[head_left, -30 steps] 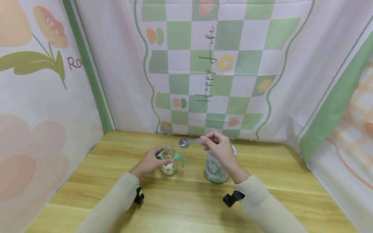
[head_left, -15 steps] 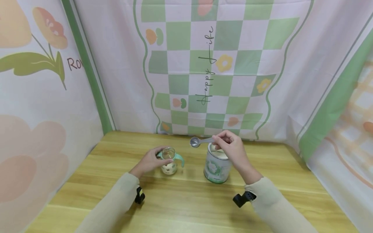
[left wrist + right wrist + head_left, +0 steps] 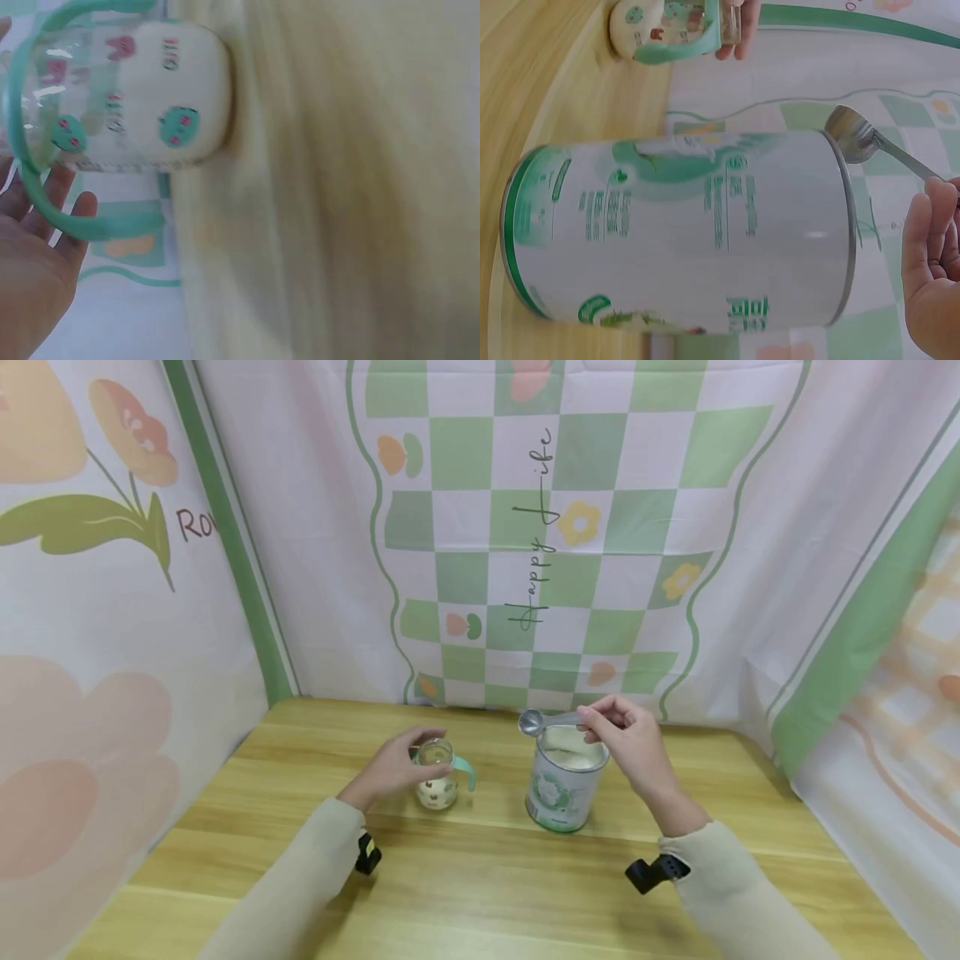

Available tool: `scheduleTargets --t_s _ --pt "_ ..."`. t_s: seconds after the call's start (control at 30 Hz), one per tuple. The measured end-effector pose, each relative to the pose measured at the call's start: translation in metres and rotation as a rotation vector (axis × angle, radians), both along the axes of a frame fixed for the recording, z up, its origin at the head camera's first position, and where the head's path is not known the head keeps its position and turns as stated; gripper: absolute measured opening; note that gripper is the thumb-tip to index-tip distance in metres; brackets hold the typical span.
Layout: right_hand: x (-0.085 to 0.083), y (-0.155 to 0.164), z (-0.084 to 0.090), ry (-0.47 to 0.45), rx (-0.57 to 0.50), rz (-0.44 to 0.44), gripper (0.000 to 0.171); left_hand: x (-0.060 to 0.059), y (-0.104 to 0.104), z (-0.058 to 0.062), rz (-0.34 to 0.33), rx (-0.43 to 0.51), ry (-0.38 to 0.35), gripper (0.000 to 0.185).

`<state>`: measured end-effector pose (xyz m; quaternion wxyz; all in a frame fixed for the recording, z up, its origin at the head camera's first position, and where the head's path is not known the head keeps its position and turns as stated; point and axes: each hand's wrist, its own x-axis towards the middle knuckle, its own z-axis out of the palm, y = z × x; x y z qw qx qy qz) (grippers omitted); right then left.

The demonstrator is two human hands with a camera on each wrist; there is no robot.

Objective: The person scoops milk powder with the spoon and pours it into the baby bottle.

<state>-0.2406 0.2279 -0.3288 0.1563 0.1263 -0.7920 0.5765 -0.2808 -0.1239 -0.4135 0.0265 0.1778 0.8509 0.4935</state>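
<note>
Backdrop: printed cloth (image 3: 225, 610) hangs to my left, ahead and to my right, with flowers at the left and green and white checks in the middle.

Left hand: my left hand (image 3: 393, 767) is on the small clear bottle (image 3: 437, 772), fingers (image 3: 429, 734) curved round its upper part from the left side, so I am holding it.

Bottle: it stands upright on the wooden counter (image 3: 480, 877), left of centre. It has mint-green handles (image 3: 45, 202) and a little white powder in the bottom. In the left wrist view my palm (image 3: 34, 285) lies just beside one handle loop.

Tin: a green and white tin (image 3: 564, 781) stands open on the counter, just right of the bottle and apart from it. White powder fills it near to the rim.

Spoon: a metal measuring spoon (image 3: 546, 721) is held level over the tin's far left rim, bowl pointing left. In the right wrist view the bowl (image 3: 849, 135) sits just beside the tin's rim (image 3: 843, 225); I cannot tell whether they touch.

Right hand: my right hand (image 3: 633, 747) hangs above the tin's right side, fingers (image 3: 922, 225) pinching the spoon's handle.
</note>
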Motion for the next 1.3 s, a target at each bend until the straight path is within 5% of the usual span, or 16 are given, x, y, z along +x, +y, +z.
scheduleTargets --t_s 0.5,0.77,1.3 --pt "0.006 0.024 0.002 -0.001 0.017 -0.040 0.034 -0.008 0.019 0.028 -0.121 -0.030 0.208 0.065" --pt "0.005 0.037 -0.001 0.003 0.085 -0.077 0.036 -0.005 0.037 0.044 -0.174 -0.022 0.237 0.067" --pt "0.005 0.041 -0.012 0.052 0.281 -0.139 0.031 0.003 0.082 0.051 -0.261 -0.001 0.207 0.071"
